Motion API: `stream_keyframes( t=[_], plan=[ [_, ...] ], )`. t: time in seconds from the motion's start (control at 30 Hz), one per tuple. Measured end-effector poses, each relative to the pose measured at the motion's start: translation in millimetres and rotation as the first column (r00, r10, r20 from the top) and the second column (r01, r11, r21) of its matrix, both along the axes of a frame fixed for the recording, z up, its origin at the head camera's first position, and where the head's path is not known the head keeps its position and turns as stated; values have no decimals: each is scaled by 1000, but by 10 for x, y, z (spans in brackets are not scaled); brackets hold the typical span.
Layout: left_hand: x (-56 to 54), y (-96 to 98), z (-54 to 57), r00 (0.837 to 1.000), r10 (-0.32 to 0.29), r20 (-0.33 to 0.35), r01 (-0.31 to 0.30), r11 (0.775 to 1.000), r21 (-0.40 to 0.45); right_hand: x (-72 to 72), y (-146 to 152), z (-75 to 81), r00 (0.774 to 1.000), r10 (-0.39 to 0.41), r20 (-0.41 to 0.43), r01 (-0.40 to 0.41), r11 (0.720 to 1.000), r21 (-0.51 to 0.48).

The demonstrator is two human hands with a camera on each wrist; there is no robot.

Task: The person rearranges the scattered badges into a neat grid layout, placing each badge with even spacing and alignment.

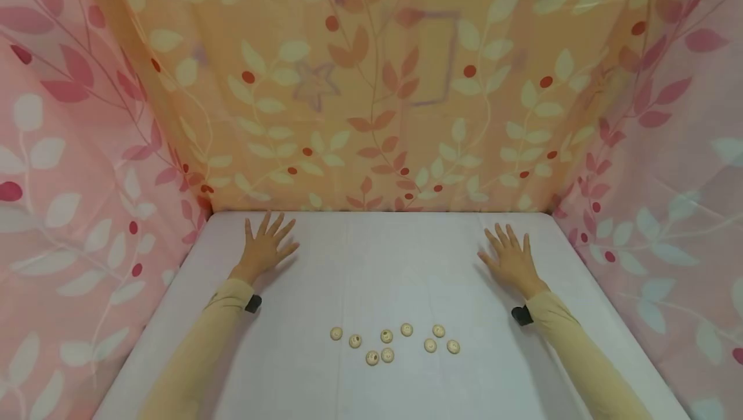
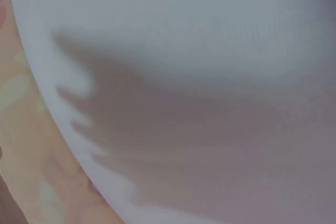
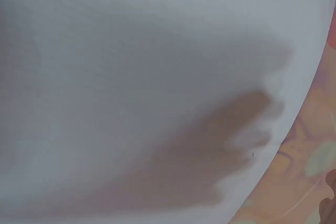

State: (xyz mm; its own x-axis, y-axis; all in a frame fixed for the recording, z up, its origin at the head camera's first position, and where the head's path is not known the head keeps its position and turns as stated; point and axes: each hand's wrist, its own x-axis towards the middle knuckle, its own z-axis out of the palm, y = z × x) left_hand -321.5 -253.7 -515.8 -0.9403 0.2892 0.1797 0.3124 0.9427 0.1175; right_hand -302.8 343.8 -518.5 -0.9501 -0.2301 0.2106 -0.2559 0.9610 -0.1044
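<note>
In the head view my left hand [image 1: 264,253] is held with fingers spread over the far left part of the white table [image 1: 313,291]. My right hand [image 1: 512,264] mirrors it at the far right, fingers also apart. Neither holds anything. Several small round beige discs [image 1: 387,355] with dark marks on their faces lie loosely scattered between the forearms, nearer the front. Both wrist views show mostly white tabletop with a blurred hand shadow; a sliver of left finger [image 2: 9,203] and some right fingertips [image 3: 328,203] show at the lower outer corners.
An orange leaf-patterned curtain [image 1: 371,149] hangs behind the table's back edge. Pink patterned curtains stand at the left [image 1: 87,213] and right [image 1: 656,213]. A small black device is strapped at the left wrist [image 1: 253,304] and another at the right wrist [image 1: 522,315].
</note>
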Motion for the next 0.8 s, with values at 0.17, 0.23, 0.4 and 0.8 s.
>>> stream_keyframes(
  t=[0.17,0.23,0.4,0.8],
  plan=[
    [82,67,-9,997,-44,-66,44,999,2,89,-58,-5,999,35,-38,-36,999,-19],
    [123,98,-19,994,-65,-88,67,998,12,127,-86,-17,997,51,-62,-53,998,-28],
    [256,183,-54,989,-99,-107,102,994,27,255,-176,-54,986,107,-131,-116,992,-58],
    [572,384,-21,976,-179,-125,190,978,82,621,-340,-150,956,224,-189,-245,965,-94]
  ],
)
